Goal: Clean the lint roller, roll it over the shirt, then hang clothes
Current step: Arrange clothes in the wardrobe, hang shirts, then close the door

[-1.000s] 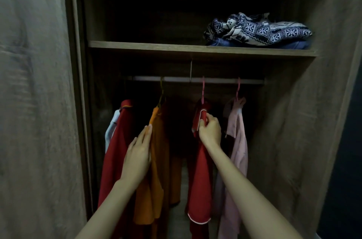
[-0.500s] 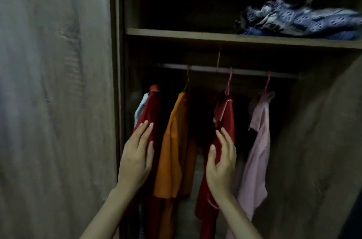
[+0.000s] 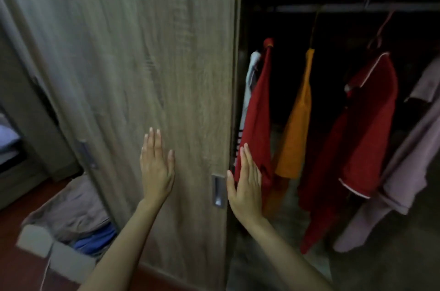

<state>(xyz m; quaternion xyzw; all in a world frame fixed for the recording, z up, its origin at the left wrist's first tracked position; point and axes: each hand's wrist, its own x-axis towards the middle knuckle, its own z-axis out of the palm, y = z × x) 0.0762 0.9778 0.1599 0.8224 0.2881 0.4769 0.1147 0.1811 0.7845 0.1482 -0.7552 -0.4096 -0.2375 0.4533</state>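
Left hand (image 3: 156, 166): flat and open, fingers together and pointing up, holding nothing; it is over the door panel to the left of the recessed handle, placed as if to push, though actual contact cannot be told.
Right hand (image 3: 246, 181): also flat and empty, just right of the recessed handle, at the door's free edge and in front of the nearest red shirt; probably set there to catch the edge and slide the door.
Recessed handle (image 3: 217, 190): a metal pull sunk into the door, between the two hands; neither hand is in it.
Wardrobe door (image 3: 147, 64): wood-grain panel carrying the handle, covering the left half while the right half stands open.
Hung clothes: right of the handle, on the rail (image 3: 357, 7), hang a red shirt (image 3: 258, 109), an orange garment (image 3: 297, 119), a red piped top (image 3: 364, 128) and a pale pink garment (image 3: 416, 147), each on its hanger, spaced apart so they fall free.
Box (image 3: 57, 252): on the floor, left of the handle and below it, holding folded fabric.
Lint roller: not in view.
Stage: judging by this, hanging looks done and closing the door comes next.
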